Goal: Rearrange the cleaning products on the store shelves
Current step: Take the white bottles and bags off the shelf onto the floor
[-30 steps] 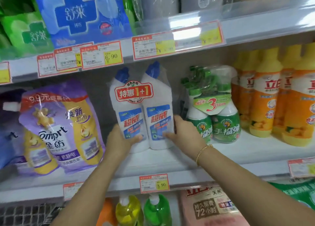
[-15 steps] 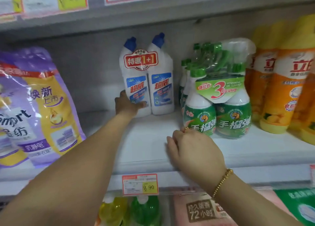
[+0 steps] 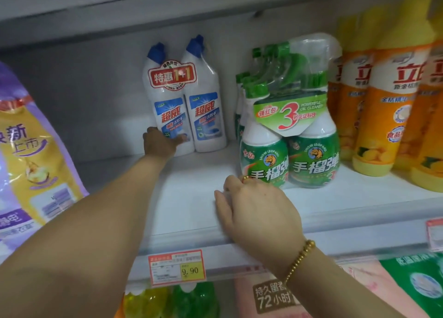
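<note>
At far left bulges a glossy purple pouch (image 3: 36,149). Mid-frame, your left hand (image 3: 163,143) grips the base of the shrink-wrapped white twin-pack (image 3: 189,116) at the shelf's back; your right hand (image 3: 259,212) rests loosely curled, empty, on the smooth white shelf (image 3: 189,197) beside bulbous green spray bottles (image 3: 287,157).

The twin bottle pack (image 3: 184,101) stands at the shelf (image 3: 191,197) back, left of the spray bottles (image 3: 290,130).

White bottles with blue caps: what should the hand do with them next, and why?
Probably let go: the left hand grips the twin pack low down, and it stands upright at the back of the shelf, apart from the green spray pack.
</note>
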`<state>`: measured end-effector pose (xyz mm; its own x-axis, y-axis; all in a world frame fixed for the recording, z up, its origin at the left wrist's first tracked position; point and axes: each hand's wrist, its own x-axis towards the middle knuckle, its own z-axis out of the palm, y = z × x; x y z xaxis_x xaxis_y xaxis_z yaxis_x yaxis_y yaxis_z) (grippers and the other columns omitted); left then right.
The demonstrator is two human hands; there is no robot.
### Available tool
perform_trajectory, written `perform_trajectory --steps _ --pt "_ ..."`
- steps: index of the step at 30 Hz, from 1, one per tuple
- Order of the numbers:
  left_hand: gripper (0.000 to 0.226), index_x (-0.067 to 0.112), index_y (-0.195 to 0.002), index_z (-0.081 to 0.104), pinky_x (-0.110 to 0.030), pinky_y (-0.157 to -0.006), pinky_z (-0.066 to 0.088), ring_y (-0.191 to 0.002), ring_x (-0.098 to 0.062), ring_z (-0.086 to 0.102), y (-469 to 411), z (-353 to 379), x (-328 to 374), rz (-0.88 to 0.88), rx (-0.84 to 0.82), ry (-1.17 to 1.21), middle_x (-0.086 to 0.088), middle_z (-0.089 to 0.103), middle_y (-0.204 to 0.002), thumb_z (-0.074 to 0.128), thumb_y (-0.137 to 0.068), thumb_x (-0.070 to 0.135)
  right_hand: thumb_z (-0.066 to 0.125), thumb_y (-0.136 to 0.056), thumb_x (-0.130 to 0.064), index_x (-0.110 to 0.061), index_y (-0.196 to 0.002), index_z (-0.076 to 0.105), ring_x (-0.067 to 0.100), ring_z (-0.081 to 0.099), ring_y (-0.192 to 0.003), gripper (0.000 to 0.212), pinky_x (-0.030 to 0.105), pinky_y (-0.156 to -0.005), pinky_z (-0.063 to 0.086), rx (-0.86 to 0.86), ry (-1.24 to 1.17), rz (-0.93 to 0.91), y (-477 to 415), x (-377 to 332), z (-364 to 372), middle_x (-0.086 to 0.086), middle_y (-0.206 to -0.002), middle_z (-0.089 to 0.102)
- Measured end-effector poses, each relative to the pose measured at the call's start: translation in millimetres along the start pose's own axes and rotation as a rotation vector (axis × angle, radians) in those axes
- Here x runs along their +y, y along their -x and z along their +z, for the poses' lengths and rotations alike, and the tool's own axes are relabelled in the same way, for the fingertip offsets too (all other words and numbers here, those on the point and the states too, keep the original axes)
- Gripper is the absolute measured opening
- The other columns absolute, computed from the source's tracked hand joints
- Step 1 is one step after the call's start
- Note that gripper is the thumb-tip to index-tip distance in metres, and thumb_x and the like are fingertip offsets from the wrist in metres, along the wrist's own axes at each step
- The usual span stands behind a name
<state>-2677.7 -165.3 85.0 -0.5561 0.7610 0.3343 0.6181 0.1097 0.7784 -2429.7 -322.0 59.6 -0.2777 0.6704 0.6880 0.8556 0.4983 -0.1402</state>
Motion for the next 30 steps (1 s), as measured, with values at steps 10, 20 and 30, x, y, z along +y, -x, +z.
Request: perform_trajectory --steps 10,20,30 --pt "0.048 0.003 -0.116 0.056 -0.039 -0.085 0.046 -0.106 -0.037 0.058 97.8 -49.3 78.0 0.169 0.06 -0.384 -0.019 0.061 -0.116 0.069 -0.085 0.037 0.047 -0.096 -0.024 -0.006 -0.086 0.06 0.034 0.06 -0.071 0.024 0.03 -0.056 0.025 -0.05 -0.239 -0.097 0.9 4.9 -19.9 0.015 -0.078 0.063" --pt "0.044 0.013 -0.06 0.049 -0.034 -0.052 0.038 -0.05 -0.026 0.045 356.8 -66.5 138.9 0.711 -0.059 -0.071 0.004 0.042 -0.048 0.049 -0.089 0.045 0.053 -0.089 -0.031 -0.009 -0.105 0.064 0.031 0.062 -0.082 0.029 0.039 -0.064 0.049 -0.233 -0.315 -0.274 88.0 90.8 -132.1 0.009 -0.098 0.061" --pt "0.034 0.012 -0.112 0.06 -0.018 -0.076 0.043 -0.092 -0.011 0.054 504.5 118.4 168.3 0.46 -0.879 0.005 0.004 0.058 -0.101 0.073 -0.082 0.022 0.062 -0.089 -0.031 -0.015 -0.119 0.059 0.026 0.058 -0.105 0.034 0.031 -0.086 0.043 -0.74 0.128 0.292 219.1 310.5 -235.2 0.008 -0.116 0.064"
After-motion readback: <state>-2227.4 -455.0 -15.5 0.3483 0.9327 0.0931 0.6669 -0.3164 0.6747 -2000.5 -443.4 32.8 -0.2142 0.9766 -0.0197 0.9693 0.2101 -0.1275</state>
